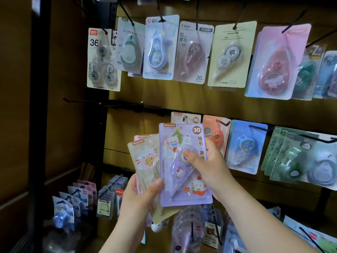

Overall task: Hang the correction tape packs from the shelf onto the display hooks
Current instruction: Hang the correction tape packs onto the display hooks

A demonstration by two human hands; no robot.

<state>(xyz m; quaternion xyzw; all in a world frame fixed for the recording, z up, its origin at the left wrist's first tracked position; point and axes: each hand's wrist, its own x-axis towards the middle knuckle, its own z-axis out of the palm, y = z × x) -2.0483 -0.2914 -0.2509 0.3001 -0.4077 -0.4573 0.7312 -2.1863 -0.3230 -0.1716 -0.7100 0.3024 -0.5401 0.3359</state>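
Right hand [206, 161] tight around purple pack [182, 190], left hand [138, 198] around fanned packs [144, 157], hung packs [244, 145] close behind.

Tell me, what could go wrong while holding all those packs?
The left hand grips several fanned correction tape packs at once, so one might slip out and drop. The right hand pinches the purple pack at its middle, so its top could wobble and miss a bare hook.
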